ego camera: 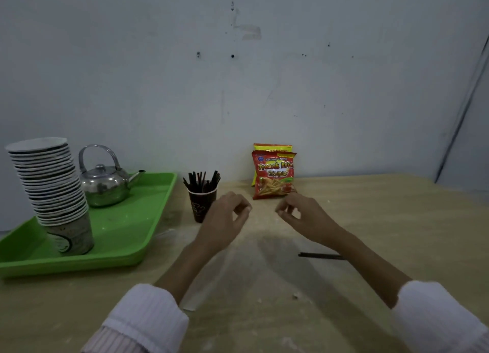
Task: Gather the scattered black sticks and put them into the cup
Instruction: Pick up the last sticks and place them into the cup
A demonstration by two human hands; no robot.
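A dark paper cup [200,205] stands on the wooden table just right of the green tray, with several black sticks [202,181] standing in it. My left hand [225,216] hovers right beside the cup, fingers loosely curled and holding nothing. My right hand [300,213] hovers a little to the right, fingers also loosely curled and empty. One black stick [318,255] lies flat on the table under my right forearm, its right end hidden by the arm.
A green tray [127,233] at the left carries a tall stack of paper cups [53,191] and a metal kettle [105,183]. Two snack bags [274,172] lean against the wall behind my hands. The table [397,220] extends right.
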